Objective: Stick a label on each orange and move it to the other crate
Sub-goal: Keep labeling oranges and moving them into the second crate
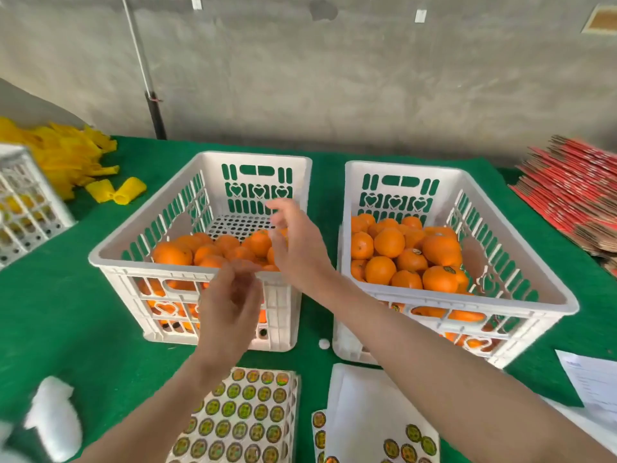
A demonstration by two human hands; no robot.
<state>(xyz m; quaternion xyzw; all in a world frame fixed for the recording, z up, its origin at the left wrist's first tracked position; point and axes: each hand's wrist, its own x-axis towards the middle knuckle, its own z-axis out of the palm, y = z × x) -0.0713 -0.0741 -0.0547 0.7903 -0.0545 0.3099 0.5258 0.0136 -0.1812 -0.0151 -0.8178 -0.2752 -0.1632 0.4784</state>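
Observation:
Two white plastic crates stand side by side on green cloth. The left crate (113, 259) holds a shallow layer of oranges (173, 253). The right crate (564, 305) is fuller, and some of its oranges (440, 279) carry round labels. My right hand (295, 245) hovers over the right side of the left crate, its fingers loose and spread, holding nothing. My left hand (230, 305) is raised in front of that crate's near wall. Its fingertips are bent together and blurred, so a label between them cannot be made out. A sheet of round labels (247, 419) lies at the near edge.
A second, partly used label sheet (374, 426) lies at bottom right, with papers (594, 382) beside it. Yellow foam nets (66, 155) and another white crate (23, 208) are at far left. Red flat cartons (574, 192) are stacked at far right. White foam (55, 419) is at bottom left.

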